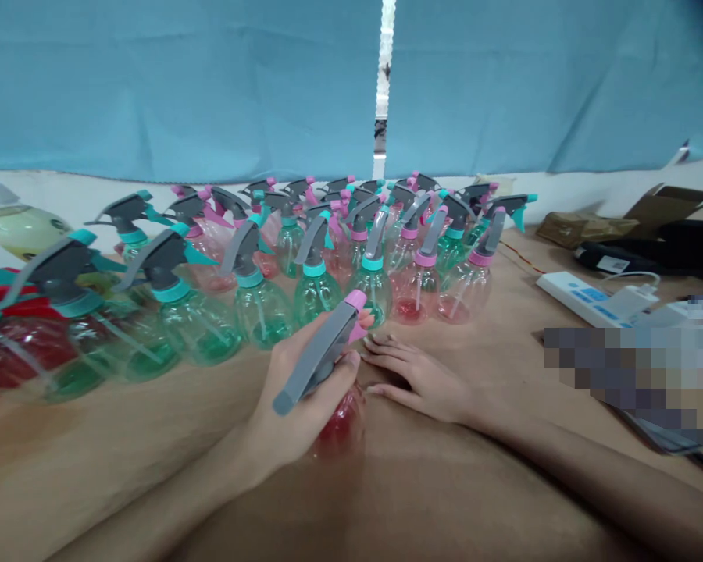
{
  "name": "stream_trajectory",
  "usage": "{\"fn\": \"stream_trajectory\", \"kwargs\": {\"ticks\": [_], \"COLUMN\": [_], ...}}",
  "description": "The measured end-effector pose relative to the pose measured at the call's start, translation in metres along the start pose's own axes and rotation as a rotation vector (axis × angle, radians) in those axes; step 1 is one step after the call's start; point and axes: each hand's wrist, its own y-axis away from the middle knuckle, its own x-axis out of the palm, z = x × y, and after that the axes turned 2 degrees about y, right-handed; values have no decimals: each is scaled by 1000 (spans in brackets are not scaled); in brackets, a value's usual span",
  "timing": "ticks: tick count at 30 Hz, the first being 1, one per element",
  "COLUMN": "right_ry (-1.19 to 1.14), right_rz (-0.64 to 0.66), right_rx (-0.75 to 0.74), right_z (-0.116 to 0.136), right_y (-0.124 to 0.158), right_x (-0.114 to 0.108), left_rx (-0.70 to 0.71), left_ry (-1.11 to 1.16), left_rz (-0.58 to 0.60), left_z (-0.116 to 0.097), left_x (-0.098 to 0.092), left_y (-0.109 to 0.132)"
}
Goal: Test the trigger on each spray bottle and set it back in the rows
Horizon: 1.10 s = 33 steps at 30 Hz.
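My left hand (296,390) is wrapped round the neck of a pink spray bottle (340,425) with a grey trigger head and pink nozzle, standing on the brown table (152,437). Just to its right, my right hand (415,373) lies flat on the table with fingers stretched out, its fingertips close to the bottle. Directly behind both hands stand several green spray bottles (258,304) and pink spray bottles (462,285) in rows, all with grey triggers.
A white power strip (586,300) with a charger lies at the right, beside a black item and a cardboard box (661,204). A pale yellow-green bottle (20,226) sits far left. A blue curtain hangs behind the table.
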Motion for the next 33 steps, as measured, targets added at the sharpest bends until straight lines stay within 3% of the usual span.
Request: {"fn": "stream_trajectory", "kwargs": {"ticks": [8, 16, 33], "right_ry": [7, 12, 134], "right_rz": [-6, -6, -7], "right_rx": [-4, -6, 2], "right_z": [1, 1, 8], "right_y": [0, 0, 1], "right_x": [0, -1, -3], "left_rx": [5, -41, -29], "left_ry": [-5, 108, -46], "left_rz": [-39, 5, -11], "left_z": [3, 5, 8], "left_x": [0, 2, -4], "left_y": [3, 3, 5]}}
